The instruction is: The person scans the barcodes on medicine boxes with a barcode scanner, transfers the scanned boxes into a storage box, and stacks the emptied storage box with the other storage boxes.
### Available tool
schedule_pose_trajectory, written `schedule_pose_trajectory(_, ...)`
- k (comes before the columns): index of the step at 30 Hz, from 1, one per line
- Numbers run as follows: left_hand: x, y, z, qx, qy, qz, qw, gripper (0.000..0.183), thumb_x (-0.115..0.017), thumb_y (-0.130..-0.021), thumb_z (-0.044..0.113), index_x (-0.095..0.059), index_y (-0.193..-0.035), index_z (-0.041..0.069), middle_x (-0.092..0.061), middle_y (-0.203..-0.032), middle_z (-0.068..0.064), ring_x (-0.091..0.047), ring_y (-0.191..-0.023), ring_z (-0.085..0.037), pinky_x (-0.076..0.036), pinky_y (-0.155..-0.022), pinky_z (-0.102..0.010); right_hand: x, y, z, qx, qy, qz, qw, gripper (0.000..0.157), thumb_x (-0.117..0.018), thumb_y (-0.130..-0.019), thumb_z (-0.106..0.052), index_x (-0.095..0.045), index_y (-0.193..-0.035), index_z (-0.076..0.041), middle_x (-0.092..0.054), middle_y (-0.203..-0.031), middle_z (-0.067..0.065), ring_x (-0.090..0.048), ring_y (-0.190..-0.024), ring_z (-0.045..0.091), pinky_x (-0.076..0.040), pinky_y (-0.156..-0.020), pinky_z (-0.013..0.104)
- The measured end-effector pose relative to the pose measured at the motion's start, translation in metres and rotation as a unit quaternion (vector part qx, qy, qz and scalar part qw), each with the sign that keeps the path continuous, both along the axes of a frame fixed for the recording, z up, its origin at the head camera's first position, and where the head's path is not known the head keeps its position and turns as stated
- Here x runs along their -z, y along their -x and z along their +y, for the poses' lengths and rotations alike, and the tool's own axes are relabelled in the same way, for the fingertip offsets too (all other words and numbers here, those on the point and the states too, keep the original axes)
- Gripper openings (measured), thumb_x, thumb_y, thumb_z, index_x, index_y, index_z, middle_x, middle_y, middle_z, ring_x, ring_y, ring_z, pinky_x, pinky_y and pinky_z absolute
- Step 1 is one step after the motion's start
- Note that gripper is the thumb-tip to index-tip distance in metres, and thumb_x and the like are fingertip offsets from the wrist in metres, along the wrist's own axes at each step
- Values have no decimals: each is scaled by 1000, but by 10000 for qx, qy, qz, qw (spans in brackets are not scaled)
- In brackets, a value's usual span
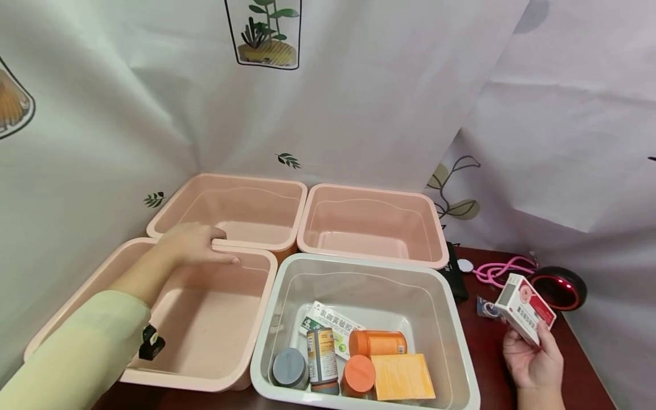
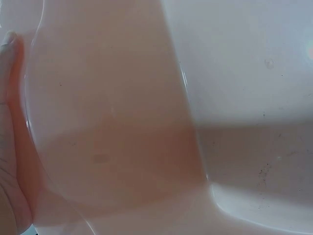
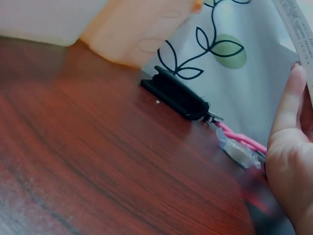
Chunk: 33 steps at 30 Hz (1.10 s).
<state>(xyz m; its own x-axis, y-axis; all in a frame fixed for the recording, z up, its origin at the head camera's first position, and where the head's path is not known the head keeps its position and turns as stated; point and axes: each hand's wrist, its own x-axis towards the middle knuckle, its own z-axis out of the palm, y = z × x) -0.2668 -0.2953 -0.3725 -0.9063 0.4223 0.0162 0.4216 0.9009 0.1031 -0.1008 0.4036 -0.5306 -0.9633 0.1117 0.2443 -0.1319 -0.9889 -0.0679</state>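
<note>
Right hand (image 1: pixel 535 359), four o'clock, pinches carton (image 1: pixel 528 307), likely light, crushable: hold by edges; left hand (image 1: pixel 192 244), nine o'clock, grips pink bin (image 1: pixel 210 333).

From where I'm standing, left arm (image 1: pixel 147 279) stretched out, left hand (image 1: pixel 192 244) gripping, right hand (image 1: pixel 535 360) kinda palm-up, pinching.

We see pale, creased cloth (image 1: pixel 359 102) standing as walls behind and to both sides, printed with a framed plant picture (image 1: pixel 269 48), small leaf sprigs (image 1: pixel 288 160) and, toward the right, a curling vine (image 1: pixel 464 209). Below it we have a dark reddish table (image 3: pixel 98 147) — its grain running in long streaks — and soft light that leaves a dull sheen on the wood.
</note>
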Motion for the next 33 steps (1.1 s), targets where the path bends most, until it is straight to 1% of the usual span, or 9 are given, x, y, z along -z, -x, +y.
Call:
schedule_pose_trajectory(2,1,-1,-1,-11,-7,8,10000,68,-74,-81,80,-77,-110,19,-75,-96,1,-72,-88,-28,-54,-76,-52,2,1,2,-7,4,-82,10000,35,-32,-117,-14,-58,-132,3,-69,-123,31,-71,-105,46,-61,-81,53)
schedule_pose_trajectory(6,1,0,-3,-2,15,18,10000,67,-73,-80,81,-76,-109,20,-75,-95,1,-72,-87,-28,-54,-74,-52,6,0,4,-13,37,-207,9998,36,-32,-117,-15,-60,-131,4,-70,-121,31,-72,-105,46,-61,-81,53)
schedule_pose_trajectory(10,1,0,-5,-6,56,15,10000,70,-74,-79,81,-77,-112,20,-76,-99,-2,-73,-90,-31,-54,-75,-53,9,1,3,23,22,-366,9993,36,-33,-117,-16,-60,-130,3,-70,-120,29,-72,-104,43,-62,-80,52)
schedule_pose_trajectory(16,0,-1,-7,-51,126,-8,9999,75,-73,-79,82,-77,-118,18,-78,-107,-5,-73,-96,-35,-54,-79,-56,6,3,0,155,-61,-505,9986,36,-33,-117,-16,-61,-130,2,-71,-118,29,-73,-101,43,-62,-79,51)
schedule_pose_trajectory(20,-1,-1,-5,-67,76,-15,9999,75,-73,-79,82,-77,-117,18,-78,-106,-4,-73,-96,-34,-54,-77,-54,0,6,-6,195,-243,-301,9991,37,-30,-118,-15,-59,-131,2,-70,-121,29,-73,-102,43,-62,-83,52)
schedule_pose_trajectory(24,0,-1,-5,-80,77,16,9999,75,-73,-79,83,-77,-117,18,-78,-106,-4,-73,-95,-33,-54,-78,-54,-8,15,-15,207,-641,194,9975,39,-25,-118,-13,-55,-136,4,-68,-126,31,-72,-105,44,-61,-88,50)
schedule_pose_trajectory(29,1,-1,-5,-84,98,-4,9999,76,-73,-79,83,-77,-118,18,-78,-106,-4,-73,-95,-33,-54,-76,-54,-21,26,-27,313,-1336,722,9879,45,-20,-117,-9,-51,-146,6,-64,-134,32,-70,-117,42,-59,-95,48)
schedule_pose_trajectory(31,2,0,-4,-84,92,-24,9999,76,-72,-79,83,-77,-118,18,-78,-107,-4,-73,-96,-33,-54,-76,-54,-27,30,-32,412,-1575,823,9832,45,-20,-116,-5,-49,-148,7,-63,-136,32,-69,-121,41,-58,-98,47)
schedule_pose_trajectory(33,2,1,-3,-73,85,-51,9999,76,-72,-79,83,-77,-118,18,-78,-108,-4,-73,-96,-34,-54,-77,-54,-35,35,-37,599,-1749,848,9791,43,-22,-115,0,-47,-149,8,-63,-137,32,-68,-122,41,-56,-98,48)
